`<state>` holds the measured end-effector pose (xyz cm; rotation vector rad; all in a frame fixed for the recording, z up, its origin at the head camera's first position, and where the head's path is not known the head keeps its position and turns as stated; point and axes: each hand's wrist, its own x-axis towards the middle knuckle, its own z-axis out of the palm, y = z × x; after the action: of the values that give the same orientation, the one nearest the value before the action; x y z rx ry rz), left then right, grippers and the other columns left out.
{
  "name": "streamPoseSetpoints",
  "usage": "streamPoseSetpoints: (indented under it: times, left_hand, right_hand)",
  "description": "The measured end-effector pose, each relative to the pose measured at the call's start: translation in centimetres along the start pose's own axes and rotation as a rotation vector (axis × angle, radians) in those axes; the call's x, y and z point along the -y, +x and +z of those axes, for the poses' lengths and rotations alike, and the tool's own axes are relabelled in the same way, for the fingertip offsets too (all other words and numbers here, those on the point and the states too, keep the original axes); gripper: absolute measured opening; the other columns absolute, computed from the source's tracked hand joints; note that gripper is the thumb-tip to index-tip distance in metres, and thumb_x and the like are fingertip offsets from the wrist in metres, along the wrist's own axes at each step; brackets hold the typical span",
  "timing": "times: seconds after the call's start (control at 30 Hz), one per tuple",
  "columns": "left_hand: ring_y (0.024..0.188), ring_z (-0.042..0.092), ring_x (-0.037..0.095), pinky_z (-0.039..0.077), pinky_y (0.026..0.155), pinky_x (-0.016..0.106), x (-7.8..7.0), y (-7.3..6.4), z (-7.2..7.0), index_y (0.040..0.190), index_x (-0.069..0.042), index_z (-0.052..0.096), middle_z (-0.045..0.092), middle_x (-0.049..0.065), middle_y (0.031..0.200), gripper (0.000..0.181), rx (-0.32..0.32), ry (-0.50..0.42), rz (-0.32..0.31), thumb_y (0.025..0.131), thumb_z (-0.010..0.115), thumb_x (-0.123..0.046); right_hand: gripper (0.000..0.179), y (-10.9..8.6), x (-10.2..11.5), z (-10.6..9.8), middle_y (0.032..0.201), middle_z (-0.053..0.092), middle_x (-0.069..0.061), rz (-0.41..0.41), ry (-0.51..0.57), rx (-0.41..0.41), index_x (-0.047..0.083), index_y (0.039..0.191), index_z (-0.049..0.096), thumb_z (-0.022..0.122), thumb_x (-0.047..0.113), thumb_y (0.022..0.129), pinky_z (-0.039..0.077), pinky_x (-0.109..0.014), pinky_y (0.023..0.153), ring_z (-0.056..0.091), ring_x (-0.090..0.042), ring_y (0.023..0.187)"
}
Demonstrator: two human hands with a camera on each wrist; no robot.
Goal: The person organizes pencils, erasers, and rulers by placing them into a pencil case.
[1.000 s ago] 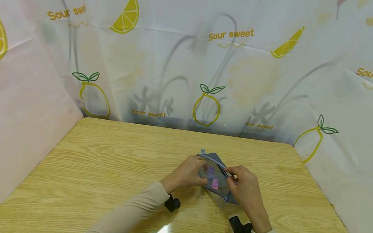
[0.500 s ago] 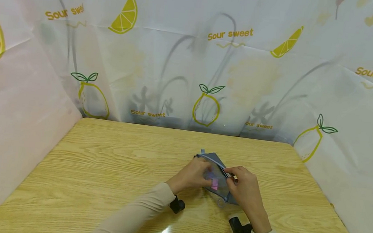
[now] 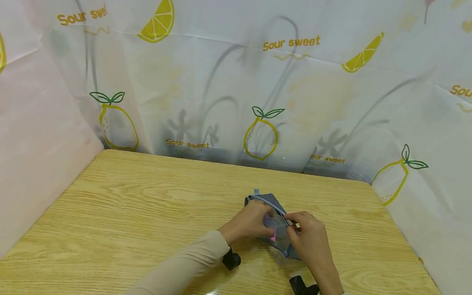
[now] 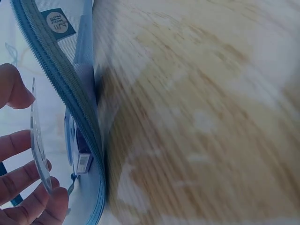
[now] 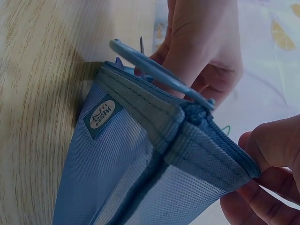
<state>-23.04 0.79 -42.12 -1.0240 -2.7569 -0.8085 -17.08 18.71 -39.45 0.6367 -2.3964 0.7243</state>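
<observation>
A blue mesh zip pouch (image 5: 197, 192) stands unzipped on the table, its mouth gaping, with a small label on its side. My left hand (image 3: 250, 220) is at the pouch mouth. Seen edge-on in the left wrist view, a thin clear plastic plate (image 4: 38, 145) is held between that hand's thumb and fingers, beside the zip edge. My right hand (image 3: 310, 233) pinches the zipped rim near its corner, thumb and fingers on either side. A small dark box-like item with a barcode (image 4: 83, 161) lies inside the pouch. Something pink (image 3: 273, 235) shows through the mesh.
A slim blue curved piece (image 5: 159, 70) and a thin pointed tip (image 5: 141, 44) stick up at the pouch mouth. The wooden table (image 3: 151, 196) is bounded by a lemon-print sheet (image 3: 208, 84). Black wrist cameras (image 3: 303, 289) sit below both hands.
My left hand has moved a little to the right, further over the pouch, covering more of the pink item. The right hand and the pouch have stayed nearly still.
</observation>
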Motion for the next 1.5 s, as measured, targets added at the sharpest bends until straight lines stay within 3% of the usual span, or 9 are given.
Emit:
streamPoseSetpoints:
  times: [0.1,0.27,0.4,0.63,0.73,0.97,1.17,1.33,1.5]
  left_hand:
    - [0.093,0.060,0.019,0.048,0.082,0.030,-0.3,0.2,0.3,0.103,-0.008,0.070,0.066,0.003,0.095,0.030,0.014,0.014,-0.030,0.080,0.078,-0.025]
    - [0.090,0.060,0.015,0.045,0.090,0.034,-0.3,0.5,0.8,0.106,-0.008,0.070,0.067,0.002,0.100,0.031,0.020,0.035,-0.037,0.081,0.077,-0.025]
    - [0.089,0.061,0.015,0.046,0.087,0.032,-0.4,0.7,1.0,0.107,-0.007,0.070,0.068,0.003,0.101,0.032,0.016,0.034,-0.034,0.082,0.077,-0.025]
    - [0.082,0.060,0.012,0.047,0.068,0.019,-0.5,1.1,1.4,0.107,-0.004,0.070,0.068,0.006,0.100,0.032,0.020,-0.027,-0.030,0.081,0.078,-0.022]
    - [0.079,0.059,0.010,0.046,0.066,0.017,-0.5,1.2,1.6,0.106,-0.003,0.070,0.069,0.006,0.097,0.031,0.014,-0.026,-0.015,0.081,0.078,-0.020]
    - [0.058,0.050,0.004,0.040,0.054,0.015,-0.3,1.8,2.1,0.100,-0.003,0.072,0.069,0.002,0.086,0.027,0.023,-0.025,0.005,0.078,0.079,-0.017]
    - [0.060,0.050,0.004,0.040,0.055,0.015,-0.2,1.9,2.4,0.097,-0.003,0.072,0.068,0.002,0.085,0.023,0.027,-0.026,0.013,0.079,0.078,-0.016]
    - [0.063,0.049,0.006,0.041,0.057,0.017,0.1,1.8,2.6,0.091,-0.003,0.070,0.065,0.002,0.080,0.022,-0.018,-0.002,0.074,0.076,0.078,-0.017]
    - [0.070,0.055,0.008,0.044,0.063,0.019,0.4,1.7,2.5,0.094,-0.003,0.071,0.067,0.003,0.085,0.024,-0.005,-0.001,0.092,0.078,0.077,-0.019]
  right_hand:
    - [0.027,0.0,0.0,-0.1,0.088,0.067,-0.009,0.003,-0.002,0.002,0.001,0.091,0.074,0.068,-0.017,0.072,0.051,-0.028,0.055,0.062,-0.014,0.069]
    - [0.027,0.0,0.1,-0.2,0.089,0.068,-0.009,0.011,-0.004,0.005,0.002,0.092,0.074,0.067,-0.017,0.072,0.051,-0.028,0.055,0.062,-0.013,0.069]
    - [0.028,0.1,0.2,-0.3,0.089,0.068,-0.009,0.012,-0.004,0.006,0.002,0.092,0.074,0.067,-0.017,0.072,0.052,-0.028,0.056,0.062,-0.013,0.069]
    - [0.028,0.1,0.2,-0.3,0.090,0.068,-0.010,0.012,-0.002,0.005,0.001,0.092,0.074,0.067,-0.017,0.072,0.052,-0.028,0.055,0.063,-0.014,0.069]
    - [0.028,0.1,0.2,-0.4,0.091,0.068,-0.010,0.016,0.003,0.006,0.002,0.092,0.074,0.068,-0.017,0.072,0.051,-0.028,0.055,0.063,-0.013,0.068]
    - [0.028,0.1,0.0,-0.4,0.089,0.067,-0.010,0.019,0.009,0.001,0.002,0.092,0.074,0.068,-0.017,0.072,0.050,-0.027,0.054,0.063,-0.014,0.069]
    - [0.029,0.1,0.0,-0.3,0.087,0.067,-0.010,0.016,0.020,-0.006,0.001,0.092,0.074,0.069,-0.018,0.071,0.052,-0.027,0.055,0.065,-0.016,0.068]
    - [0.028,0.1,0.0,-0.4,0.088,0.067,-0.009,0.018,0.020,-0.004,0.001,0.093,0.074,0.067,-0.017,0.073,0.052,-0.026,0.055,0.065,-0.015,0.068]
    - [0.028,0.1,0.0,-0.4,0.087,0.067,-0.009,0.017,0.019,-0.004,0.001,0.093,0.074,0.066,-0.017,0.073,0.052,-0.026,0.055,0.064,-0.014,0.067]
